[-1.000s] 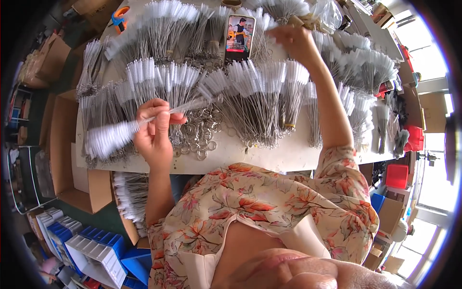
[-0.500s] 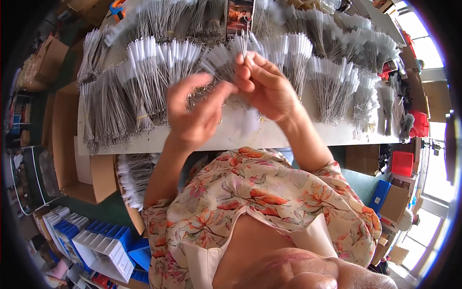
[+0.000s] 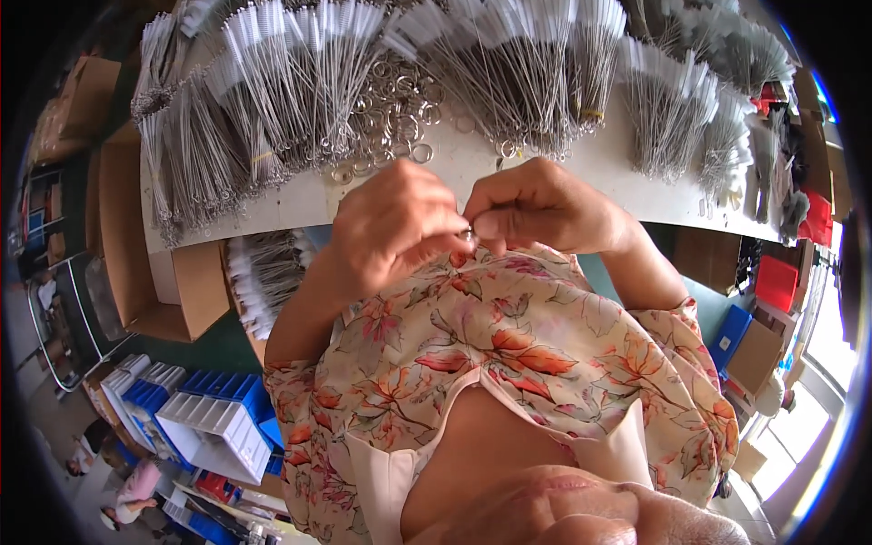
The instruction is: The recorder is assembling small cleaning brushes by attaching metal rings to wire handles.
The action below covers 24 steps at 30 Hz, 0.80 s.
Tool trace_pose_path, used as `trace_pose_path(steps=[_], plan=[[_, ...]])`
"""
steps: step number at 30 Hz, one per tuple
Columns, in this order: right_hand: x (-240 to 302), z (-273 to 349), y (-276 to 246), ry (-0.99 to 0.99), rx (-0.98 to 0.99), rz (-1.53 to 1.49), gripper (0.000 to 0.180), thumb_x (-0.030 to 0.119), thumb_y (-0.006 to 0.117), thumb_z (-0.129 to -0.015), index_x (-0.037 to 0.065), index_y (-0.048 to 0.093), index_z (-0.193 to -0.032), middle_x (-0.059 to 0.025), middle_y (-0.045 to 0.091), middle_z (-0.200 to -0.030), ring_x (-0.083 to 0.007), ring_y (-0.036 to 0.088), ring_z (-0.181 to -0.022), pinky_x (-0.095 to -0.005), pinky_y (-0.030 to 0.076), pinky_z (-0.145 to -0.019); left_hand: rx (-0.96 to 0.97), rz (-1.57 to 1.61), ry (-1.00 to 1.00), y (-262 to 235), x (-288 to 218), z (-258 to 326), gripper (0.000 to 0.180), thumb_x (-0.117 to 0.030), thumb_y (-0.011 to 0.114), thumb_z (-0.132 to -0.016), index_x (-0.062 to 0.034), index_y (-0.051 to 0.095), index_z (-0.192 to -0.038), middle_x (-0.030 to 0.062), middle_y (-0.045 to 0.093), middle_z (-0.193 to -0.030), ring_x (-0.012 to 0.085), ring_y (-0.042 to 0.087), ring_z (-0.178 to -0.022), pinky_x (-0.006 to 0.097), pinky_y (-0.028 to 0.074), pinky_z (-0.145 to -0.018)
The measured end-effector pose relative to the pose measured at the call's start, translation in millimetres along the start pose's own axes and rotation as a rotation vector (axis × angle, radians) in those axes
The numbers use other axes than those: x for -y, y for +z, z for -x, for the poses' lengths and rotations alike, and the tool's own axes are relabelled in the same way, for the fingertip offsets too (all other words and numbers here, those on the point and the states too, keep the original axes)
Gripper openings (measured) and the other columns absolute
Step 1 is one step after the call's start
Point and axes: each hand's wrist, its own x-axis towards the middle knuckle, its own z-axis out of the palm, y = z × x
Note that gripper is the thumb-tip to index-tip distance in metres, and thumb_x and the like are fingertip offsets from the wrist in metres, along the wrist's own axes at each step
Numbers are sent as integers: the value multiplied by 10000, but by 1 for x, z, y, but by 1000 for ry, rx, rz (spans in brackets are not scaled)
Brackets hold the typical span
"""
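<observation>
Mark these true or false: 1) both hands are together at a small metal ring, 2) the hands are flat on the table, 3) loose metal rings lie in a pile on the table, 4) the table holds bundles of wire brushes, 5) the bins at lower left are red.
1) True. The left hand and right hand meet, pinching a small metal ring between the fingertips.
2) False. Both hands are raised near the chest, in front of the white table edge.
3) True. A pile of rings sits among the brushes.
4) True. Bundles of wire brushes cover most of the table.
5) False. The bins at lower left are blue and white.
</observation>
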Motion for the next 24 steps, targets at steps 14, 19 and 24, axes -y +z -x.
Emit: trace_pose_path(steps=[14,19,24], plan=[[-109,53,-25,139,-617,951,91,85,567,-817,31,638,-833,-83,638,-771,-222,606,-669,-327,477,-602,321,-760,-87,46,111,-19,157,-153,729,-653,-104,633,-767,-13,613,-812,173,512,-805,327,344,-781],[-80,37,-16,6,-709,229,107,10,536,-844,-30,622,-894,-52,615,-774,-101,539,-680,-234,457,-638,332,-718,-106,39,98,-14,178,-204,695,-716,-76,618,-813,-8,581,-771,141,487,-793,324,356,-783],[-42,3,-5,-359,-691,0,96,29,601,-813,-12,629,-895,-92,614,-887,-127,590,-785,-244,467,-690,-135,896,-630,25,58,-15,219,-266,545,-886,-48,525,-889,1,505,-785,82,455,-808,257,387,-773]])
